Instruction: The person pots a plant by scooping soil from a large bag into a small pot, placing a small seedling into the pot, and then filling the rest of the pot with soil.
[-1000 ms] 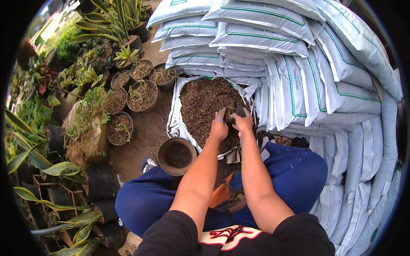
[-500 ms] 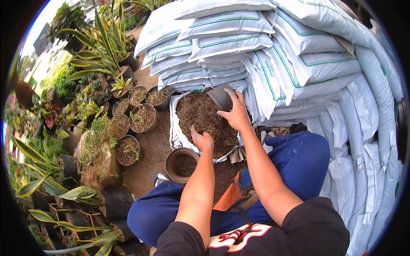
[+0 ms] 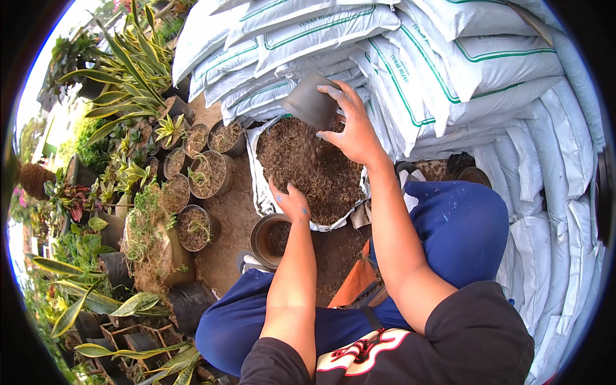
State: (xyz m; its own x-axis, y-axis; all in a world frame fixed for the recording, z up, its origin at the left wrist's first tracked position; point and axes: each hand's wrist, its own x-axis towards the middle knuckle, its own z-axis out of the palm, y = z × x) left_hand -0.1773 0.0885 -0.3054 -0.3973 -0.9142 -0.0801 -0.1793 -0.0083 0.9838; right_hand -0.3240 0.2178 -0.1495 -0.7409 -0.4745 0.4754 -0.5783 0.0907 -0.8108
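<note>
My right hand (image 3: 350, 125) grips a dark grey plant pot (image 3: 311, 102) by its side, fingers and thumb spread around it. The pot is tipped mouth-down over brown potting soil (image 3: 298, 167), and loose soil blurs beneath it. That soil fills an open white sack (image 3: 262, 196) with its edges folded down. At the sack's near left edge, my left hand (image 3: 292, 201) stays open, thumb and fingers apart, with nothing in it. Just below this hand stands another round pot (image 3: 258, 244), with some soil inside.
Full white sacks (image 3: 321, 35) are piled behind and along the right. Small potted plants (image 3: 210, 174) cluster left of the soil sack, with variegated snake plants (image 3: 138, 70) farther back. An orange piece (image 3: 353, 282) lies between my legs.
My right hand has raised the pot from the soil and tipped it further over. My left hand has drawn back to the sack's left edge, its fingers opening out. The view has shifted slightly.
</note>
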